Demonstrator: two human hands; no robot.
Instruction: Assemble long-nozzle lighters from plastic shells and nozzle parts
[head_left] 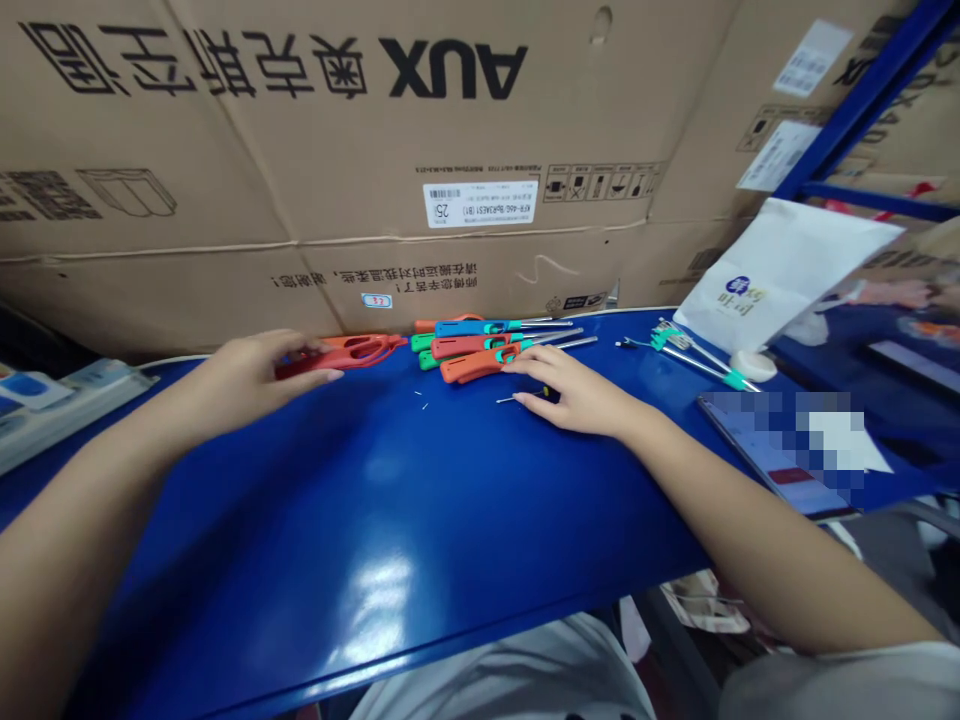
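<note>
Against the cardboard at the back lies a pile of long-necked gas lighters in blue, green, red and orange; the nearest is an orange lighter [476, 365]. My right hand [574, 390] is beside the pile, fingertips at the orange lighter's teal trigger end, thumb and fingers apart. Below that palm lies a small screwdriver [508, 400], its yellow-and-black handle partly hidden. Over to the left, my left hand [259, 380] closes around a red plastic lighter casing [352, 352], thumb in front and fingertips partly hidden behind it. Two tiny pale pins [424, 406] lie on the blue table [360, 520].
A large cardboard box [315, 200] walls off the back. Metal lighter tubes with teal parts [697, 365] lie at right, near a white bag [780, 270], a white round piece [752, 366] and a tablet-like device [772, 450]. A power strip [67, 400] sits far left.
</note>
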